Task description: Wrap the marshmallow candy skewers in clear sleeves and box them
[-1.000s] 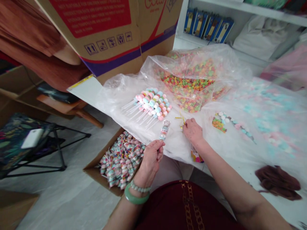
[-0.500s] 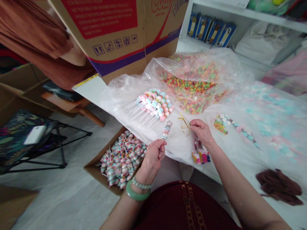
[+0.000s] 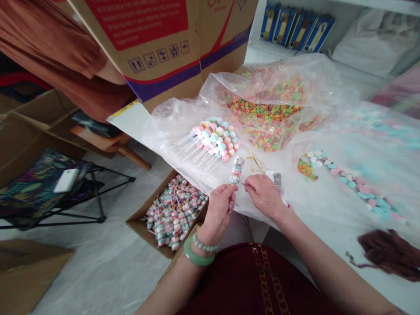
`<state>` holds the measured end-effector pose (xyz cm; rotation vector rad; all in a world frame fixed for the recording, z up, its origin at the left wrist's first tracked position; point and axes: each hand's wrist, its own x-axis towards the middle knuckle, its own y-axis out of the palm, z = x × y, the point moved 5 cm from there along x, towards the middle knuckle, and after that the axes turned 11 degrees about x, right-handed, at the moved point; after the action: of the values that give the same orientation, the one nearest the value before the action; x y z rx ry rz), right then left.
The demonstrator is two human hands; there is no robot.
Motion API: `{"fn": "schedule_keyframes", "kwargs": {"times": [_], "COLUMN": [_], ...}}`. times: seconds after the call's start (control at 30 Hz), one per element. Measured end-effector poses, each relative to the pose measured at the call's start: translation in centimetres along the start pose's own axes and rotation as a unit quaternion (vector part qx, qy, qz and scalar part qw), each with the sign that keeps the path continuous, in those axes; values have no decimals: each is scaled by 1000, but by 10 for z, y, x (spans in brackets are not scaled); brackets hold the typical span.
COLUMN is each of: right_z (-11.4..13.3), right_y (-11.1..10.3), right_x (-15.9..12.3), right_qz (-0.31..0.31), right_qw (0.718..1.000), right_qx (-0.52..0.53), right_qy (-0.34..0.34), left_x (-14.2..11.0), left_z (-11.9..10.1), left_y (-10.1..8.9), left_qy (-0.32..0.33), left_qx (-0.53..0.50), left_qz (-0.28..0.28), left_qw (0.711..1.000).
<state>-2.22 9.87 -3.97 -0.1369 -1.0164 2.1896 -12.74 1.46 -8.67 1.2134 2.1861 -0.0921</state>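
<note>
My left hand (image 3: 222, 203) is closed around the lower end of a bagged marshmallow stick (image 3: 236, 170), which points up and away from me. My right hand (image 3: 264, 195) is in a pinch just to its right, with the tip of a thin twist tie (image 3: 243, 184) poking out from the fingers. Loose gold twist ties (image 3: 256, 162) lie just beyond that hand. Printed clear bags (image 3: 276, 180) show partly behind it. A pile of unwrapped marshmallow sticks (image 3: 216, 139), white sticks towards the left, lies past my left hand.
A carton of wrapped marshmallow sticks (image 3: 175, 212) stands below the table edge. A large bag of ring candies (image 3: 267, 107) and a tall cardboard box (image 3: 164, 57) are at the back. Loose marshmallows (image 3: 364, 189) and a brown cloth (image 3: 390, 253) lie right. Another person's sleeve (image 3: 68, 48) is upper left.
My right hand has come away from the loose gold ties, left and towards me, close to the bagged stick with a tie in its fingers. The whole view has shifted slightly.
</note>
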Motion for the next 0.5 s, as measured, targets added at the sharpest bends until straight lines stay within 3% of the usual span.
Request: {"fn": "schedule_keyframes", "kwargs": {"times": [0.2, 0.33, 0.5], "right_z": [-7, -14, -15], "right_y": [25, 38, 43], "right_x": [-9, -11, -15], "right_qz": [38, 61, 30], "right_qw": [969, 931, 911], "right_qx": [125, 262, 321], "right_qy": [211, 247, 256], "left_x": [-7, -4, 3], "left_z": [2, 8, 9], "left_y": [9, 7, 0], "left_qy": [32, 50, 120], "left_qx": [29, 45, 86], "left_qz": [-8, -10, -90], "left_qw": [999, 998, 985]}}
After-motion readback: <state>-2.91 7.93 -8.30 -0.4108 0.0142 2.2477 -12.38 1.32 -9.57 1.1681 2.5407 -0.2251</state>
